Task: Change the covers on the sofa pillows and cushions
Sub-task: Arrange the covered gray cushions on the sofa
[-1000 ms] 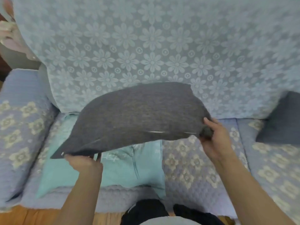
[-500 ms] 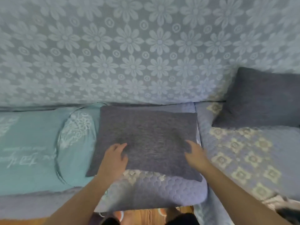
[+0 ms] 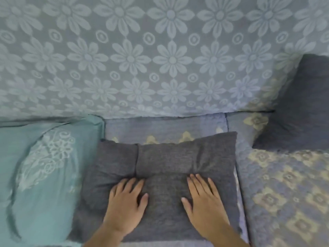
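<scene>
A dark grey pillow point(image 3: 165, 157) lies flat on the sofa seat point(image 3: 160, 125) in the middle of the view. My left hand point(image 3: 126, 204) presses on its near left part with fingers spread and straight. My right hand point(image 3: 203, 198) presses flat on its near right part. The fabric dents and creases under both palms. To the left lies a teal cover point(image 3: 44, 166) with a white lace-like print. A second dark grey pillow point(image 3: 299, 111) leans against the backrest at the right.
The sofa backrest point(image 3: 160, 59) is draped in a pale blue cloth with a daisy pattern. The seat cushion at the right point(image 3: 288, 193) wears a quilted lavender cover with cream diamond motifs.
One second ago both hands held the grey pillow up in the air. It has since been laid on the seat, and both palms now press down on it; the view has closed in.
</scene>
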